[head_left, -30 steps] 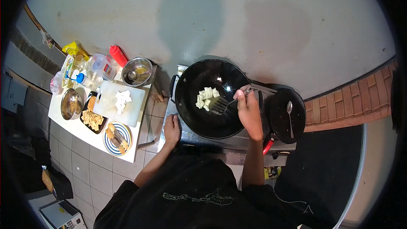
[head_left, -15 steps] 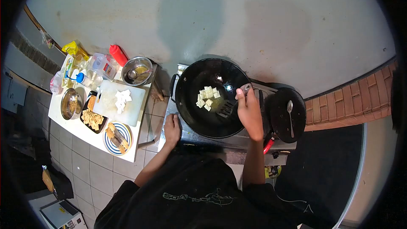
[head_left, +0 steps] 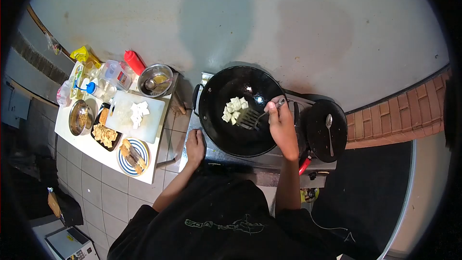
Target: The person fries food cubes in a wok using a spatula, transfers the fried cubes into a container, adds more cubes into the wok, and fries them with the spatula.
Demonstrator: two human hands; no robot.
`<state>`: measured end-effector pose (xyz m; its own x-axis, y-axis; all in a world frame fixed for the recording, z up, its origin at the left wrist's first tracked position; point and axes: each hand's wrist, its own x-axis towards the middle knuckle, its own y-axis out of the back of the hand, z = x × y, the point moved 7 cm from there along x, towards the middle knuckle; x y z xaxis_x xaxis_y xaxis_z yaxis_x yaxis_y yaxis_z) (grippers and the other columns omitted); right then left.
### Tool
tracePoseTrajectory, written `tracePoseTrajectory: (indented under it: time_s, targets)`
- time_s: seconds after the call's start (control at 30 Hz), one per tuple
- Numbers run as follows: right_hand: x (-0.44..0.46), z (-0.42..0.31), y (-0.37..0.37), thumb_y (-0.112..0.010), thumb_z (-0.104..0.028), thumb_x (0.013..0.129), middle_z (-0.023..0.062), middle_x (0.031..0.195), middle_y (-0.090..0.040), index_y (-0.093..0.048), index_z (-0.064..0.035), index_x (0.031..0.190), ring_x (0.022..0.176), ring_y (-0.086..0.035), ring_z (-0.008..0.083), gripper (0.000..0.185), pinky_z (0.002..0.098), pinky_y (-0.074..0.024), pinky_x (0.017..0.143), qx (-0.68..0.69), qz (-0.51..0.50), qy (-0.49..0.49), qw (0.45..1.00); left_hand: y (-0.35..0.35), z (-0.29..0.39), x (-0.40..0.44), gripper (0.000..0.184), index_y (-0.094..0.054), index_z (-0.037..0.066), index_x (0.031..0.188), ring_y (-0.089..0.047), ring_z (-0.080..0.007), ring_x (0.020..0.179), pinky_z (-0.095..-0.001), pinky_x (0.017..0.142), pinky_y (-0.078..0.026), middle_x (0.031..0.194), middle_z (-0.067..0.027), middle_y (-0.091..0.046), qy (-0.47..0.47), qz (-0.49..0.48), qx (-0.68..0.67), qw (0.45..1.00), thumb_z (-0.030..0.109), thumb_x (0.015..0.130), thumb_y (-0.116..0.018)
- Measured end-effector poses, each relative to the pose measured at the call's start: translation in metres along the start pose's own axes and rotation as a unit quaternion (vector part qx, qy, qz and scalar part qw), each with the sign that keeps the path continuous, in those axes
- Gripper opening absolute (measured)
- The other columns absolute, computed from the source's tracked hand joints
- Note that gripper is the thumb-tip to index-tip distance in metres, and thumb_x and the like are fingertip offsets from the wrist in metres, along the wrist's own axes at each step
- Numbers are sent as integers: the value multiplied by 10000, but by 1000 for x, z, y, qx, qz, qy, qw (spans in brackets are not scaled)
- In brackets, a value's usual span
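Closed round the handle of a slotted metal spatula [head_left: 249, 120], my right hand [head_left: 283, 127] is over the right side of a black wok [head_left: 240, 142]. The spatula's slotted head lies inside the wok, against the right side of several pale cubes [head_left: 234, 110] heaped left of centre. My left hand [head_left: 195, 145] rests on the left edge of the steel stove [head_left: 221, 160], beside the wok; its fingers lie flat and it holds nothing.
On the left table [head_left: 86, 143] are a white cutting board [head_left: 121, 120] with white pieces, a striped plate [head_left: 146, 151], a black tray [head_left: 118, 139], metal bowls and a red bottle [head_left: 134, 62]. A spoon [head_left: 330, 135] lies on a black pan [head_left: 315, 137] at right.
The spatula has gone right, away from the cubes, then back left against them. The cubes spread apart a little and are now closer together. My left hand has stayed in place.
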<state>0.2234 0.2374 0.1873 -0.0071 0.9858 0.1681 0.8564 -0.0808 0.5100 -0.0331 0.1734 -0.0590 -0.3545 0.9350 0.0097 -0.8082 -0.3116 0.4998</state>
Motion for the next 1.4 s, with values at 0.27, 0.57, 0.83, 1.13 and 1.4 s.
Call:
tracePoseTrajectory:
  time_s: [0.27, 0.57, 0.83, 1.13, 1.4]
  targets:
    - [-2, 1, 0, -483, -212, 1003, 200, 786, -566, -475, 25, 1029, 698, -543, 329, 239, 386, -446, 691, -35, 12, 11, 999, 4, 8, -1, 335, -538, -47, 991, -551, -447, 922, -469, 815, -419, 946, -283, -575, 10, -7, -2, 1000, 247, 1015, -378]
    - [-1, 4, 1, -484, -220, 1005, 169, 761, -550, -460, 12, 970, 689, -539, 272, 236, 364, -443, 683, -56, 11, 7, 998, 2, 6, 0, 306, -552, -39, 956, -555, -432, 874, -477, 773, -426, 915, -252, -573, -4, 7, -9, 1000, 226, 1005, -408]
    - [-1, -1, 4, -481, -228, 1005, 184, 828, -606, -479, 17, 988, 754, -599, 314, 245, 385, -457, 709, -54, 13, -7, 998, 1, 5, 0, 338, -539, -51, 979, -552, -421, 916, -443, 833, -420, 937, -267, -571, 9, -16, -10, 1000, 237, 1016, -366]
    - [2, 3, 4, -484, -227, 1001, 218, 852, -607, -496, 39, 1026, 788, -594, 385, 267, 412, -458, 729, -32, 16, -22, 999, 1, 2, 1, 308, -558, -39, 979, -561, -445, 884, -493, 769, -430, 939, -262, -583, -4, -8, 0, 1000, 230, 1003, -412]
    - [6, 5, -2, -492, -243, 997, 251, 889, -613, -483, 82, 1190, 810, -592, 410, 379, 413, -462, 743, 10, -20, -24, 999, 0, 2, 0, 322, -526, -46, 978, -543, -429, 902, -448, 818, -415, 925, -268, -558, 4, -17, 5, 1000, 233, 1014, -371]
